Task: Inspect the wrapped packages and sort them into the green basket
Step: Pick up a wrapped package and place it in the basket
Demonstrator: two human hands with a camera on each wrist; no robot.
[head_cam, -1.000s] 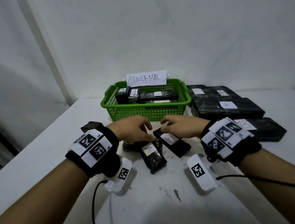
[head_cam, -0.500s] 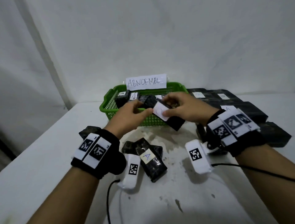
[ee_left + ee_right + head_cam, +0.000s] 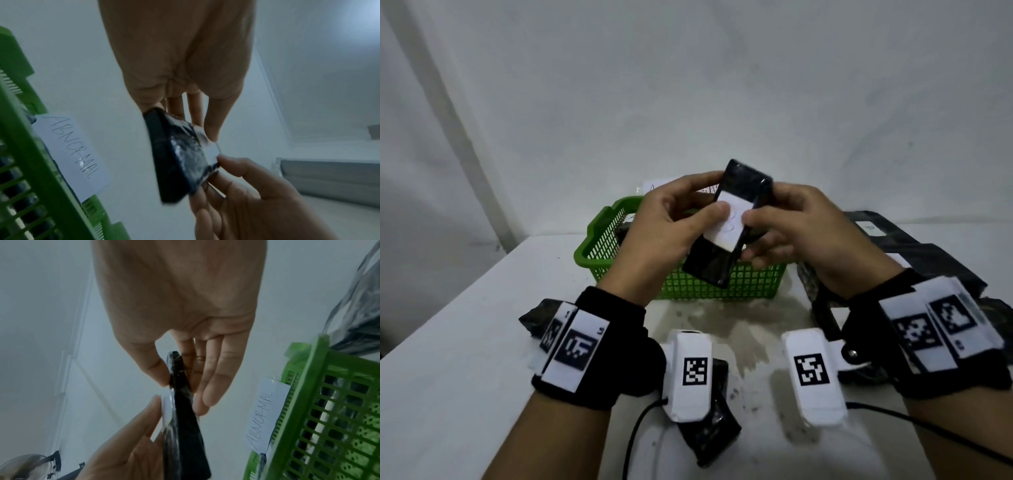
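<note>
Both hands hold one black wrapped package (image 3: 726, 267) tilted upright in the air, in front of and above the green basket (image 3: 599, 246). Its white label (image 3: 729, 226) faces me. My left hand (image 3: 698, 202) pinches the package's left side, thumb on the label. On the right side my right hand (image 3: 774, 226) grips it, thumb at the label's edge. The left wrist view shows the package (image 3: 174, 159) edge-on between the two hands. In the right wrist view it (image 3: 185, 418) is a thin dark wedge. The basket (image 3: 329, 410) holds several dark packages and carries an "ABNORMAL" sign (image 3: 265, 415).
Another small black package (image 3: 709, 435) lies on the white table under my left wrist, and one more (image 3: 534, 318) sits at the left. Large black wrapped packages (image 3: 928, 260) with white labels are stacked right of the basket. A wall stands close behind.
Both hands took the labelled package from the table and raised it above the basket's front, turning it more upright. The package marked A stayed on the table.
</note>
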